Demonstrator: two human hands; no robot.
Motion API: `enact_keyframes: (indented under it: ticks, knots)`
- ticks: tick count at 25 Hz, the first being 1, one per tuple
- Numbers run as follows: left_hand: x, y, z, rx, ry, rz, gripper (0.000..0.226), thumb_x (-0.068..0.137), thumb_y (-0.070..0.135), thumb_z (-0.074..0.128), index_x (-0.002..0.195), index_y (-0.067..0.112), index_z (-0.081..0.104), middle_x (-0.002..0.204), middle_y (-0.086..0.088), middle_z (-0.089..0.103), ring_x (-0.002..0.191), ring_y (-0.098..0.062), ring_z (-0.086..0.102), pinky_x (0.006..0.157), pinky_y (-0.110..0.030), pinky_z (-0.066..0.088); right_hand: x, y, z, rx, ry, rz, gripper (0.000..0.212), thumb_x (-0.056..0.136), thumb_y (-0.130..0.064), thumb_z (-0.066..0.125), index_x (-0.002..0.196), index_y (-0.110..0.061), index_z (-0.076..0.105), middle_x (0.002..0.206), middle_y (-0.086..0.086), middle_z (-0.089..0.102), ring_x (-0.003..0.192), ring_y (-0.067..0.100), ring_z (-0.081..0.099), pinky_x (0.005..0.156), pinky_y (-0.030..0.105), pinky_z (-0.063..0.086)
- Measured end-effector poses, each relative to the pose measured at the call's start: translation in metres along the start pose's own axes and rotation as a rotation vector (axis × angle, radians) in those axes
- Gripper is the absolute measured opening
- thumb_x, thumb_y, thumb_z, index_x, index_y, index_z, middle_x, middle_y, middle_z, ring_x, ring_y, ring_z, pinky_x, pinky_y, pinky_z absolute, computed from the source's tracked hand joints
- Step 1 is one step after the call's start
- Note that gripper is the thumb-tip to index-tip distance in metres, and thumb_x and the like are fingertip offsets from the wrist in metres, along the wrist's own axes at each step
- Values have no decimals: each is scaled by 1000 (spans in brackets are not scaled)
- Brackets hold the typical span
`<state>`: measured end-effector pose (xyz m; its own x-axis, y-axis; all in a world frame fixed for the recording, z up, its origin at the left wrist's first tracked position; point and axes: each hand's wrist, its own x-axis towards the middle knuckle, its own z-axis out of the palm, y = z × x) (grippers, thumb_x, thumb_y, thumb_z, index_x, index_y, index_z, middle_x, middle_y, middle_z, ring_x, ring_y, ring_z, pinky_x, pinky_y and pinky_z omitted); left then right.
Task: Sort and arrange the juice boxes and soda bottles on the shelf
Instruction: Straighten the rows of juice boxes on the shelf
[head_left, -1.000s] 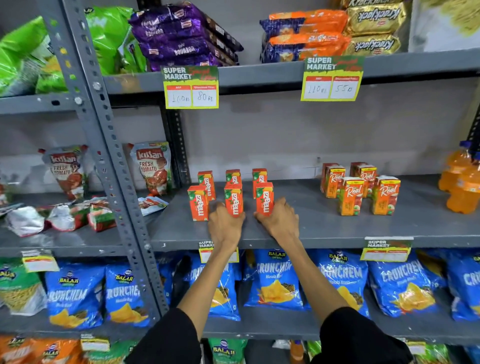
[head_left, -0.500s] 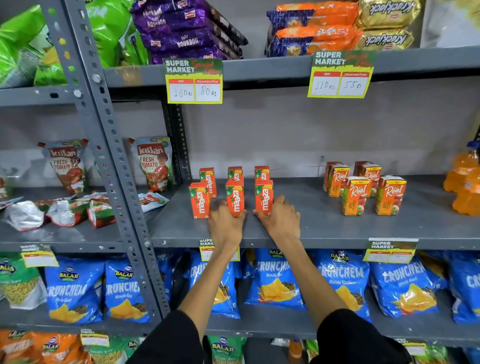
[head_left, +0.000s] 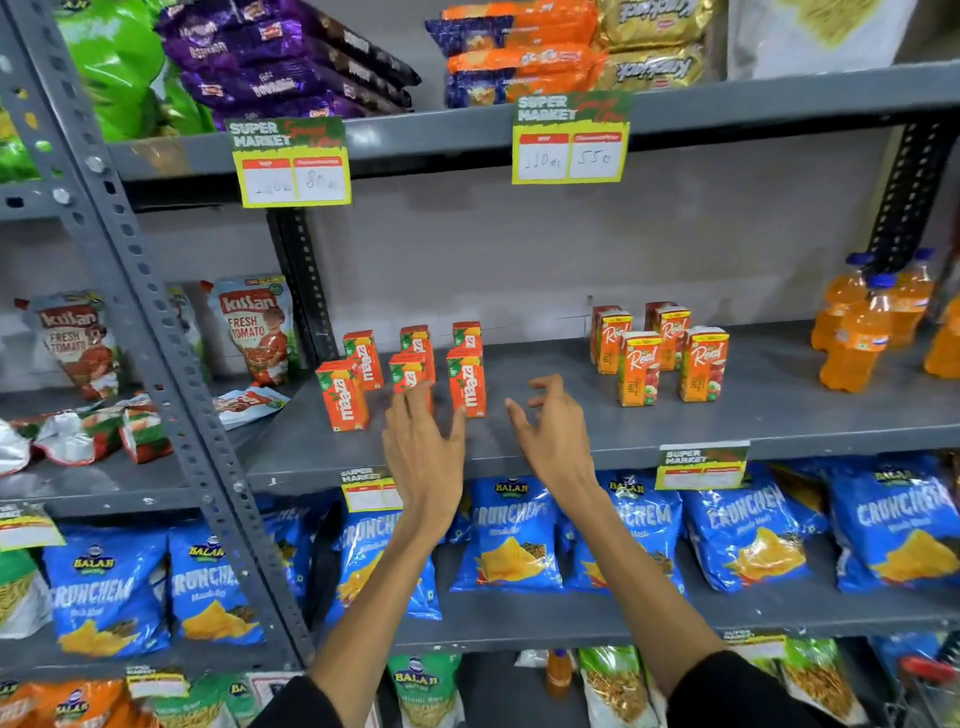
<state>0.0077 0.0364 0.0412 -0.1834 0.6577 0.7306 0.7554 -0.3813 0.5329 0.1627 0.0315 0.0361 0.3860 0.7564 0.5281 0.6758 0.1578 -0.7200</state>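
Several orange Maaza juice boxes (head_left: 466, 382) stand in two rows of three on the grey shelf (head_left: 597, 431), left of centre. My left hand (head_left: 423, 447) hovers just in front of the middle front box, fingers spread, holding nothing. My right hand (head_left: 553, 431) is lifted off the shelf to the right of the Maaza group, fingers curled apart and empty. Several Real juice boxes (head_left: 639, 366) stand in a cluster further right. Orange soda bottles (head_left: 857, 338) with blue caps stand at the shelf's far right.
A perforated grey upright (head_left: 156, 338) stands left of the Maaza boxes, with ketchup pouches (head_left: 254, 327) on the neighbouring shelf. Price tags (head_left: 701, 465) hang from the shelf's front edge. Blue chip bags (head_left: 511, 535) fill the shelf below; biscuit packs (head_left: 519, 57) sit above.
Both hands have let go of the front Maaza boxes and pulled back from them with fingers opening. The right hand has shifted to the right. The camera has turned a little rightward.
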Motion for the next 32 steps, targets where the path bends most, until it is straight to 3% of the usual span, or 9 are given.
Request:
enact_keyframes:
  ticks: [4, 7, 9, 12, 14, 16, 19, 25, 32]
  knots:
    - [-35, 69, 35, -182, -90, 53, 23, 91, 29, 71, 110, 17, 64, 109, -1, 67, 100, -24, 63, 86, -41, 53, 17, 42, -75, 107, 131, 10, 31, 93, -30, 66, 117, -15, 53, 102, 4, 68, 90, 22, 68, 80, 40, 57]
    - [-57, 123, 70, -264, -185, -12, 22, 91, 29, 71, 108, 18, 65, 106, 0, 70, 97, -23, 66, 80, -40, 55, 35, 86, -130, 81, 234, 34, 28, 91, -23, 66, 114, -12, 54, 105, 7, 66, 92, 26, 67, 82, 37, 53]
    - [-65, 154, 92, -296, -236, -77, 29, 89, 30, 74, 113, 17, 62, 107, -2, 71, 98, -24, 67, 79, -42, 56, 49, 114, -157, 29, 257, 82, 38, 88, -21, 69, 118, -7, 50, 117, 14, 57, 104, 34, 61, 89, 43, 51]
    - [-64, 185, 118, -268, -291, -175, 56, 85, 33, 78, 130, 13, 52, 116, -9, 70, 106, -30, 66, 84, -46, 56, 70, 143, -175, -86, 155, 212, 69, 78, -26, 82, 128, 0, 42, 128, 24, 47, 116, 44, 52, 96, 48, 48]
    - [-58, 198, 134, -191, -339, -224, 72, 82, 38, 80, 138, 9, 44, 118, -14, 69, 110, -33, 65, 89, -48, 55, 77, 153, -177, -134, 67, 240, 87, 71, -36, 87, 132, 3, 39, 131, 25, 47, 121, 43, 49, 99, 48, 45]
    - [-54, 205, 147, -112, -349, -250, 74, 79, 41, 82, 134, 7, 44, 114, -14, 71, 108, -34, 67, 92, -50, 54, 82, 158, -174, -121, 8, 238, 91, 69, -41, 88, 131, 3, 37, 129, 24, 50, 121, 42, 51, 100, 47, 47]
    - [-53, 215, 160, 8, -323, -243, 65, 77, 46, 83, 118, 9, 49, 109, -12, 72, 104, -33, 69, 89, -46, 54, 89, 165, -173, -116, -55, 204, 79, 72, -42, 86, 122, -2, 39, 120, 21, 57, 113, 38, 60, 94, 48, 53]
    - [-50, 216, 167, 120, -291, -220, 58, 82, 47, 78, 116, 8, 54, 112, -14, 71, 105, -31, 66, 90, -43, 50, 92, 169, -172, -141, -64, 159, 61, 77, -38, 83, 111, -9, 41, 110, 16, 62, 101, 33, 66, 80, 41, 56]
    - [-53, 210, 166, 100, -277, -213, 58, 81, 50, 78, 115, 9, 55, 112, -11, 72, 106, -29, 67, 92, -45, 52, 89, 171, -169, -250, -100, 118, 59, 82, -46, 77, 114, -10, 42, 115, 16, 64, 105, 34, 67, 84, 45, 58]
